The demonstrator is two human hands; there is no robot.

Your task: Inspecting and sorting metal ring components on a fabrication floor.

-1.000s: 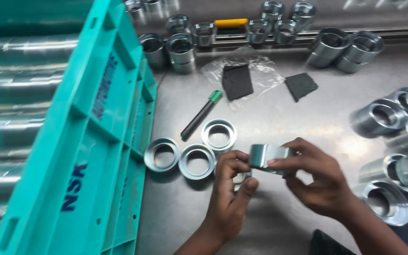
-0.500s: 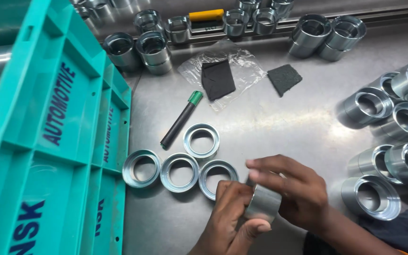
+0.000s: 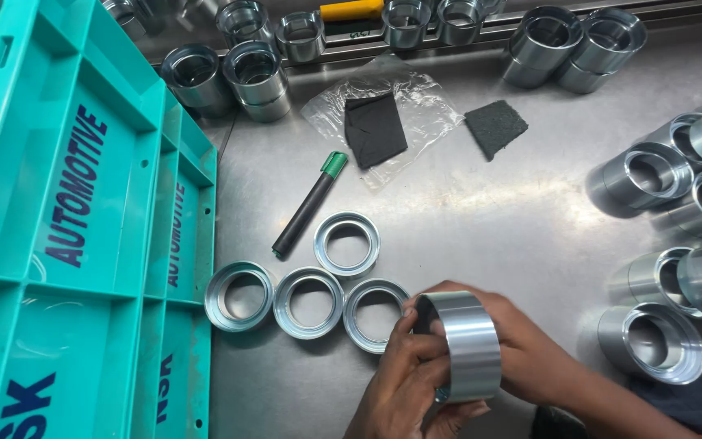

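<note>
Both my hands grip one shiny metal ring (image 3: 465, 345) near the bottom centre. My left hand (image 3: 404, 386) wraps its left side from below, and my right hand (image 3: 530, 358) cups it from behind on the right. The ring stands on edge, tilted, its open bore facing left. Just left of it, several flat metal rings (image 3: 310, 302) lie on the steel table (image 3: 481, 219), the nearest one (image 3: 374, 315) touching my left fingertips.
A teal plastic crate (image 3: 83, 228) fills the left side. A black marker with a green cap (image 3: 309, 206) lies above the flat rings. Two dark abrasive pads (image 3: 375, 128) (image 3: 495, 127) lie further back, one on a clear bag. Metal sleeves crowd the right edge (image 3: 652, 341) and back (image 3: 257, 73).
A fourth flat ring now lies beside the others. The ring in my hands has turned onto its edge, and the view has shifted so the crate and table sit further right.
</note>
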